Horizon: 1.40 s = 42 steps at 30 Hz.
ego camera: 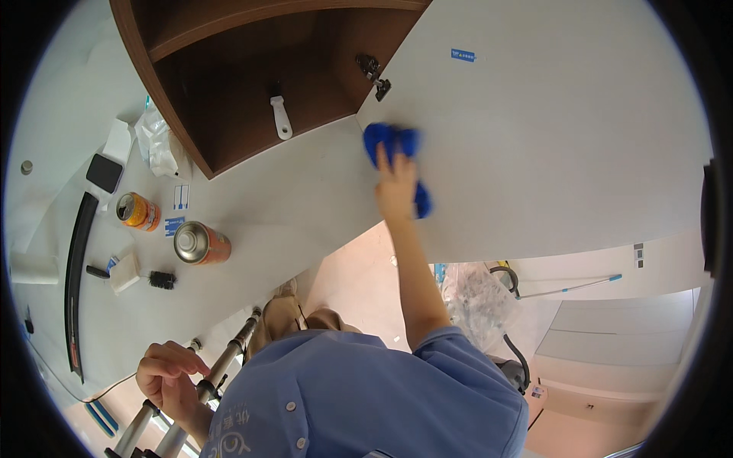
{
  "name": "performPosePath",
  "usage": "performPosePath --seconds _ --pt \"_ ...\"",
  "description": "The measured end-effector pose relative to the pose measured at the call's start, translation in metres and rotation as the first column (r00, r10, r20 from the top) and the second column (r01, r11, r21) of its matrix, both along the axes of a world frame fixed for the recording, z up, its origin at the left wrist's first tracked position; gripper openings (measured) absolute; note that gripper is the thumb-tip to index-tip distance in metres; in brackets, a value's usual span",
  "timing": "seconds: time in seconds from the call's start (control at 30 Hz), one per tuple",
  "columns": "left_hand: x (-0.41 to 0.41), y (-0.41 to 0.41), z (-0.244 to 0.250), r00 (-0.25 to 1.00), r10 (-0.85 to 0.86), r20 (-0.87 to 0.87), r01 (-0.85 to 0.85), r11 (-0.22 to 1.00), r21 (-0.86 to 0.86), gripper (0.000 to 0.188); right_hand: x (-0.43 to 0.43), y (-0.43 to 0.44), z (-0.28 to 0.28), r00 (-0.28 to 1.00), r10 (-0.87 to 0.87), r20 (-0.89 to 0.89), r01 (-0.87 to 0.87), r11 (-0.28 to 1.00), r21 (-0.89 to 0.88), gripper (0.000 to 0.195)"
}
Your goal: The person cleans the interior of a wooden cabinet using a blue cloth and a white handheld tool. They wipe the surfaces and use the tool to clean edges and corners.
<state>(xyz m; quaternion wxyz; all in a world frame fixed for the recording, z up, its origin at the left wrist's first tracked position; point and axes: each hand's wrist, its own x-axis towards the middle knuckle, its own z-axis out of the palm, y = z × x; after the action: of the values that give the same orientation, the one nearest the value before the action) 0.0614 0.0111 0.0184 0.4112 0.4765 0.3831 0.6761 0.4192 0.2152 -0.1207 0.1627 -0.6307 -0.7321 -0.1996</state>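
With my right hand (395, 186) I hold a blue cloth (391, 140) against a pale cabinet door panel (544, 143), just below a metal hinge (375, 77). Hand and cloth are slightly blurred. My left hand (172, 380) holds nothing, its fingers loosely curled, beside the metal tubes of a ladder (229, 352). A white-handled tool (281, 117) lies in the brown wooden cabinet (240, 103); its dark end is hard to make out. On the pale surface at left stand an aerosol-type can (203, 243) and an orange drink can (137, 212).
A bottle brush (162, 280), a white sponge (125, 273), a long black strip (77, 286), a dark rectangular device (105, 173) and a plastic bag (160, 143) lie at left. Below the door are a clear plastic bag (478, 303) and a vacuum cleaner (512, 372) with a hose.
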Motion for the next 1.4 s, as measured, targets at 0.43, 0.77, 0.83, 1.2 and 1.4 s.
performPosePath --seconds 0.43,0.77,0.83,1.2,1.4 --pt "0.007 0.031 -0.002 0.997 -0.065 0.036 0.064 0.998 0.013 0.017 0.013 -0.134 0.079 0.522 -0.238 -0.819 -0.014 0.958 -0.287 0.035" --pt "0.022 0.039 -0.002 0.990 -0.127 0.063 0.128 0.992 -0.019 0.020 -0.003 -0.039 0.058 0.967 0.147 -0.210 -0.095 0.966 0.239 0.052" --pt "0.022 0.042 -0.002 0.988 -0.144 0.060 0.146 0.989 -0.033 0.020 -0.004 0.000 0.001 0.984 -0.048 -0.173 0.041 0.998 -0.048 0.050" --pt "0.002 0.038 -0.007 0.988 -0.137 0.074 0.133 0.990 0.049 0.014 0.006 -0.151 0.106 0.868 -0.408 -0.283 0.185 0.795 -0.578 0.036" --pt "0.013 0.046 -0.004 0.977 -0.212 0.034 0.209 0.976 0.066 0.014 0.044 -0.173 0.129 0.649 -0.460 -0.606 0.177 0.866 -0.468 0.035"
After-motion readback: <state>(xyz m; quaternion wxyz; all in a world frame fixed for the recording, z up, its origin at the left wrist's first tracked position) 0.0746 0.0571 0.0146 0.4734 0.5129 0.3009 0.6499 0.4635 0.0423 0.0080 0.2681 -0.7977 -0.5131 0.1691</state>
